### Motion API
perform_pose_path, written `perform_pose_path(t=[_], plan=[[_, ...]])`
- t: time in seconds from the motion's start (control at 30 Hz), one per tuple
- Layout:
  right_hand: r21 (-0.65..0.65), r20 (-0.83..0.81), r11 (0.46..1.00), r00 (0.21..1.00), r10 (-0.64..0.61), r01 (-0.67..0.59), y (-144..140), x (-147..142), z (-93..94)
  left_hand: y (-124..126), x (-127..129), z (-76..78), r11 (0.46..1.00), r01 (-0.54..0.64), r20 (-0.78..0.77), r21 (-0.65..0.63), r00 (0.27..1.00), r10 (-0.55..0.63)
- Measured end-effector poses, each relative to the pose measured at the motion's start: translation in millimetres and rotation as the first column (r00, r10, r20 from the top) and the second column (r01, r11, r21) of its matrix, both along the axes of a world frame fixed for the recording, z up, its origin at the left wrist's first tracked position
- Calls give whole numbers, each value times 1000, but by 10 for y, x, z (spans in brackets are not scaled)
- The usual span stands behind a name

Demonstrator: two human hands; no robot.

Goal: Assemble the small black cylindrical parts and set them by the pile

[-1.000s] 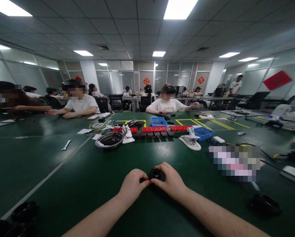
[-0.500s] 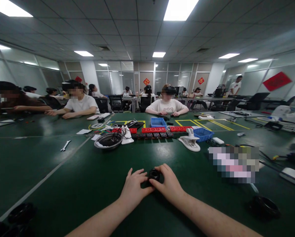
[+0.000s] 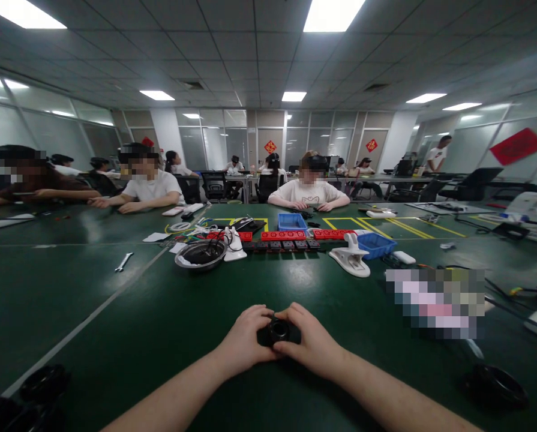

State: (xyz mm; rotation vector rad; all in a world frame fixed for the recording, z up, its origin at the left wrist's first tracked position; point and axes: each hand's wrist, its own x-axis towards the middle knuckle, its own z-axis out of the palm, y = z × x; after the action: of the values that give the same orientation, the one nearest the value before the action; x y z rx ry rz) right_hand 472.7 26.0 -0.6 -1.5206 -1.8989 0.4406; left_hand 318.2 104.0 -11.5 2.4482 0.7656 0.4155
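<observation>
Between my two hands is a small black round part [image 3: 279, 329] with a hole in its middle, on or just above the green table [image 3: 160, 336]. My left hand [image 3: 246, 337] curls around its left side, fingertips at the far rim and thumb at the near one. On the opposite side, my right hand [image 3: 314, 339] grips the part between bent fingers and thumb. Fingers hide much of its outer edge, and its exact kind does not show.
Black rings lie at near left [image 3: 45, 384] and near right [image 3: 497, 385]. A wrench [image 3: 124, 262] is at left. Ahead sit a metal bowl [image 3: 200, 255], red power strips [image 3: 282, 235], blue trays [image 3: 376, 245] and a white clamp base [image 3: 350, 258]. A person [image 3: 308, 191] sits opposite.
My left hand has closed in from beside the black part and now wraps its left side. My right hand stays on it. The view has shifted slightly.
</observation>
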Motion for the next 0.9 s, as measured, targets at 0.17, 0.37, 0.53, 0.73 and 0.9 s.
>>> perform_pose_path(t=[0.17,0.37,0.53,0.73,0.9], plan=[[-124,-45,963,970,237,-241,6,81,102,155,-132,47,965,249,-77,-79,964,-255],[-83,-47,980,983,178,-181,27,81,22,174,-108,30,969,236,-54,-72,969,-240],[39,108,996,990,-87,83,40,63,-47,154,-57,4,1000,2,10,2,1000,-2],[96,213,977,955,-207,190,46,27,-112,41,-27,8,992,21,-12,125,1000,-20],[105,205,972,951,-230,212,43,-10,-109,-105,39,-3,978,-105,20,181,995,103]])
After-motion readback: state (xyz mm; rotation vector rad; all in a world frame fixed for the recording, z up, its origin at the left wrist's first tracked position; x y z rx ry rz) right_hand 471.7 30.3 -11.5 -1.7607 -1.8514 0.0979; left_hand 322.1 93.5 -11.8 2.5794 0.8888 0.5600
